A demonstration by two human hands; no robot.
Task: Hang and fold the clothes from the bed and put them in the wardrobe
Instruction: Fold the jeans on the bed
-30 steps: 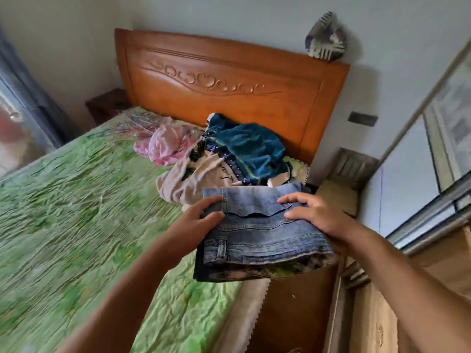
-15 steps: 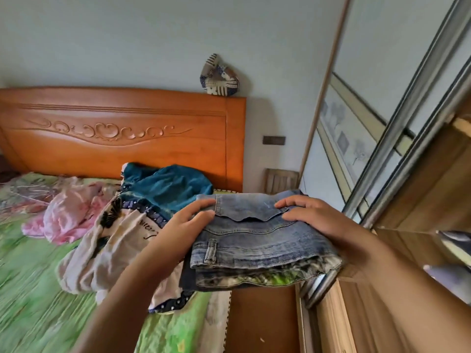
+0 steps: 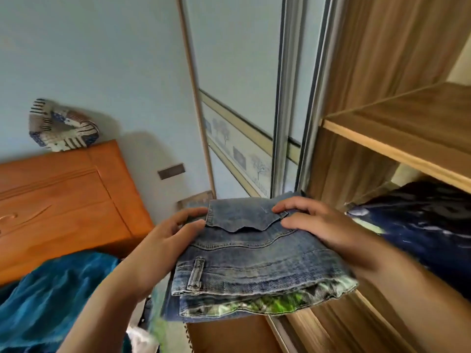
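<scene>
A folded blue denim garment (image 3: 254, 261) with a green patterned piece tucked in its lower layers is held in mid-air in front of the open wardrobe (image 3: 362, 154). My left hand (image 3: 163, 240) grips its left edge, thumb on top. My right hand (image 3: 323, 225) holds its right side, fingers curled over the top near the pocket flap. A teal garment (image 3: 51, 294) lies on the bed at lower left.
A wooden wardrobe shelf (image 3: 407, 133) sits above a lower compartment holding dark blue patterned fabric (image 3: 420, 220). Sliding door rails (image 3: 288, 110) stand just left of it. The orange headboard (image 3: 63, 194) carries a patchwork item (image 3: 61, 128) on top.
The view has swung right from the bed toward the wardrobe. Both hands carried the folded denim along with the same grip; the wardrobe shelves now fill the right side.
</scene>
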